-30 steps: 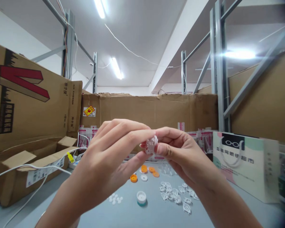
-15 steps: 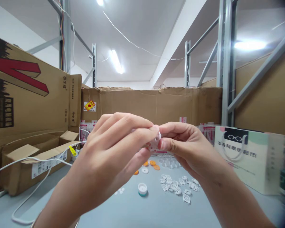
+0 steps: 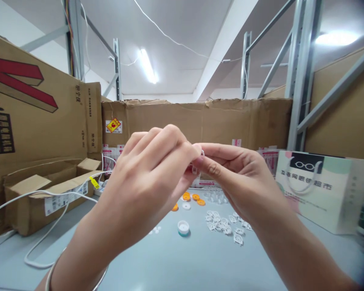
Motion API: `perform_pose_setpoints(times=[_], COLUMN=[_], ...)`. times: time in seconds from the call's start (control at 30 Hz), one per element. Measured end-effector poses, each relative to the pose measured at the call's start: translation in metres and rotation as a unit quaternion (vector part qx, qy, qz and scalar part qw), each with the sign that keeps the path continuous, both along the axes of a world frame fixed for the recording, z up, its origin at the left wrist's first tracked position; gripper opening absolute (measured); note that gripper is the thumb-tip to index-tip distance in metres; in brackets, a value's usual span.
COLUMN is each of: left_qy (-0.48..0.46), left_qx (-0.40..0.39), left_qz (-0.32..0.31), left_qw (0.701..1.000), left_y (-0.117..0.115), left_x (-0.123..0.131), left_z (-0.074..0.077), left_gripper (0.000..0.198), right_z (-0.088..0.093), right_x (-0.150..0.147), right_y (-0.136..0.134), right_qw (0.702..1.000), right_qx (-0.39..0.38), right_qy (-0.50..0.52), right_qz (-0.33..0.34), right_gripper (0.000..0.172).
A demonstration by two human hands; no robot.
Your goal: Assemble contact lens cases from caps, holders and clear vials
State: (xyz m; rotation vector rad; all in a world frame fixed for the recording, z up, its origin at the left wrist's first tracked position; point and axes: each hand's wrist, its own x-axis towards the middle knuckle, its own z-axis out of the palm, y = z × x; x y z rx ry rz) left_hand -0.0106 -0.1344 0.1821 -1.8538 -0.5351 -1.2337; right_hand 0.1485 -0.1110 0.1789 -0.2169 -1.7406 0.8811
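Observation:
My left hand [image 3: 153, 178] and my right hand [image 3: 238, 173] meet in front of me, raised over the table. Between their fingertips they pinch a small white plastic part [image 3: 195, 169], mostly covered by the fingers. Its exact shape is hidden. Both hands are closed on it. Below them on the table stands a round white cap with a teal base [image 3: 183, 228]. Right of it lies a loose pile of white openwork plastic pieces [image 3: 221, 223]. Behind are several orange discs [image 3: 195, 197] and a white disc [image 3: 186, 206]. Tiny white bits [image 3: 155, 230] lie left of the cap.
On the left sit an open cardboard box [image 3: 33, 202] and a white cable [image 3: 36, 264]. A paper bag with glasses printed on it [image 3: 318, 190] stands at the right. Clear plastic pieces [image 3: 215, 196] lie farther back, before a long cardboard wall [image 3: 170, 117].
My left fingers have bent more tightly, and the white part is more covered now. The view has tipped down a little, so the hands and table sit higher in the picture.

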Motion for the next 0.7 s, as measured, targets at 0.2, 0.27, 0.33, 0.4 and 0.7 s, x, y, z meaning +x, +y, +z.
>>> perform_pose_setpoints(times=[0.2, 0.27, 0.33, 0.4, 0.7], left_qy=[-0.025, -0.031, -0.034, -0.047, -0.039], left_qx=[-0.062, -0.09, -0.116, -0.141, -0.111], left_qz=[-0.235, -0.286, -0.304, -0.313, -0.336], left_qw=[0.97, 0.954, 0.945, 0.938, 0.934], left_y=[0.017, 0.023, 0.027, 0.029, 0.04], left_x=[0.002, 0.003, 0.004, 0.005, -0.004], left_z=[0.006, 0.005, 0.004, 0.003, 0.009], left_gripper=[0.031, 0.035, 0.032, 0.033, 0.04], right_z=[0.001, -0.001, -0.003, -0.002, -0.038], right_x=[0.008, 0.009, 0.008, 0.007, 0.035], right_y=[0.003, 0.006, 0.008, 0.012, 0.126], right_qw=[0.995, 0.991, 0.989, 0.99, 0.865], right_qx=[-0.046, -0.068, -0.082, -0.082, -0.03], right_qy=[-0.058, -0.079, -0.086, -0.085, -0.43], right_qz=[0.073, 0.084, 0.082, 0.077, -0.256], right_gripper=[0.017, 0.02, 0.023, 0.025, 0.023])
